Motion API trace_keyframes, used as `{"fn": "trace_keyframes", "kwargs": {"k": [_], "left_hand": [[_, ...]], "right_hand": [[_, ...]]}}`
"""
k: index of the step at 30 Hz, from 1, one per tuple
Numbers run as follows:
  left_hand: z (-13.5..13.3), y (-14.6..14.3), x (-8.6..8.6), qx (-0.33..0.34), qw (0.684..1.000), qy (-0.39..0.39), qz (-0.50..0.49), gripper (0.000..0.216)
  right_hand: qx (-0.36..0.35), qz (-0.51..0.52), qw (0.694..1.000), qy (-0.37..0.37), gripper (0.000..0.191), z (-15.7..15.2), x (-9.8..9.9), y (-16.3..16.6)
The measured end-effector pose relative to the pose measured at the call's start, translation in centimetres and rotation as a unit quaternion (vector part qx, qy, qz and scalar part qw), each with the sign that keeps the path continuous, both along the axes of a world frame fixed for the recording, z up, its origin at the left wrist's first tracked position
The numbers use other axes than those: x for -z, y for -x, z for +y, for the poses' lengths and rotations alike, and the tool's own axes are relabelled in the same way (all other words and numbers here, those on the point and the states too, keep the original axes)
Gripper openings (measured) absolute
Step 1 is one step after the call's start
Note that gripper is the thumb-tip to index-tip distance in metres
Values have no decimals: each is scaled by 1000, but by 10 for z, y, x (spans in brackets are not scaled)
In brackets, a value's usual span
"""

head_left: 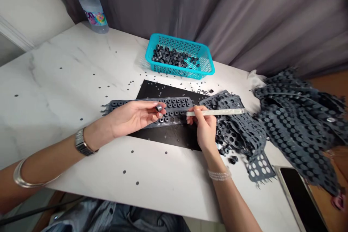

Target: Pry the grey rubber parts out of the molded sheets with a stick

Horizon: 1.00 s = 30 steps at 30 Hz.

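Centre of frame: the left grip (133,114) pinches a small dark ring (158,108) over a studded strip (176,104); the right grip (206,125) holds a pale stick (227,112). Light pressure should stop the ring slipping; the strip works best flat.

Table (54,116) bright, fairly even light; curtain (174,0) much dimmer. Small glints on bangle (17,175) and bottle (91,3). Wide-angle stretch at edges (bottle leans hard). Top-right corner goes dark, far right smeary. Rubber strip (178,103) mid-frame reasonably sharp.
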<state>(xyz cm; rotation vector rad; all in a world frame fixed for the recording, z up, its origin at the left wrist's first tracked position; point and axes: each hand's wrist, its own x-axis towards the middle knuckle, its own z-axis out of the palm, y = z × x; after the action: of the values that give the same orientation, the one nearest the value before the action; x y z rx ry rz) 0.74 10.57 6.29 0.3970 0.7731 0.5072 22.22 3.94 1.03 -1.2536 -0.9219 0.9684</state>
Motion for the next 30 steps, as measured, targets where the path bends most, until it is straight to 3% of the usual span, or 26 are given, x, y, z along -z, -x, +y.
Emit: {"fn": "trace_keyframes", "kwargs": {"k": [5,7,8,9,11,13,14,15,17,23,30], "left_hand": [[0,-1,4,-23,999,-42,15,38],[-2,-3,6,8,986,-147,83,40],[-4,-5,8,33,963,-230,140,36],[-6,-6,11,59,921,-326,206,30],[-10,-11,16,109,785,-516,325,14],[-14,-15,22,162,636,-640,399,19],[-16,-17,24,184,578,-676,419,23],[-17,-19,27,204,534,-696,434,25],[-20,-21,29,229,484,-710,459,28],[-21,-22,32,237,457,-709,482,26],[-20,-23,36,230,470,-705,479,24]], "right_hand": [[6,-64,998,0,26,-9,-7,10],[-18,-108,994,12,28,-10,-6,16],[-32,-131,991,19,29,-11,-6,19],[-44,-156,987,24,29,-11,-5,21],[-58,-207,976,29,31,-10,-3,23],[-59,-247,967,29,31,-10,-2,24],[-58,-259,964,28,32,-10,-2,24],[-59,-266,962,28,32,-10,-2,24],[-66,-274,959,26,31,-10,-2,24],[-75,-292,953,25,31,-10,-3,27],[-66,-335,940,16,29,-10,-6,31]]}}
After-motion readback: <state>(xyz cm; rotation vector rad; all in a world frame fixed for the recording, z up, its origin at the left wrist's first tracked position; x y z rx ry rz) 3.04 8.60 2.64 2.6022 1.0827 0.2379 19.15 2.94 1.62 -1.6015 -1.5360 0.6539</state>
